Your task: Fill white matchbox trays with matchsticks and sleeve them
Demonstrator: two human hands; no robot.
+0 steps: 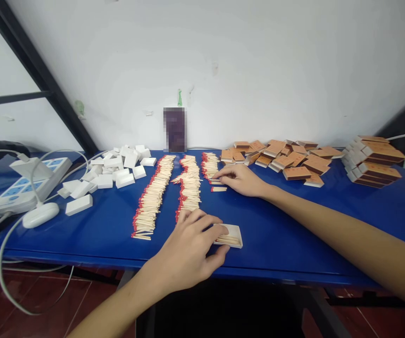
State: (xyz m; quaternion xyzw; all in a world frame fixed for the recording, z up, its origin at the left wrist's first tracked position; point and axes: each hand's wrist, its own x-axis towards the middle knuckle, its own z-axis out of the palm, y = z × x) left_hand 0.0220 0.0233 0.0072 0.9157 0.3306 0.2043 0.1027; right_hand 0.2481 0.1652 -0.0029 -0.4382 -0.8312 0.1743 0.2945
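My left hand grips a small white tray near the table's front edge, its thumb on the near side and fingers over the left part. Several matchsticks lie inside the tray. Farther back, my right hand has its fingertips at the near end of the right row of red-tipped matches; what they pinch is too small to make out. A few loose matches lie just below those fingertips. Two longer match rows, a middle one and a left one, run front to back.
White empty trays are heaped at the back left, beside a power strip with cables. Orange matchbox sleeves lie at the back right, and stacked matchboxes stand farther right. A blurred dark rectangle is against the wall.
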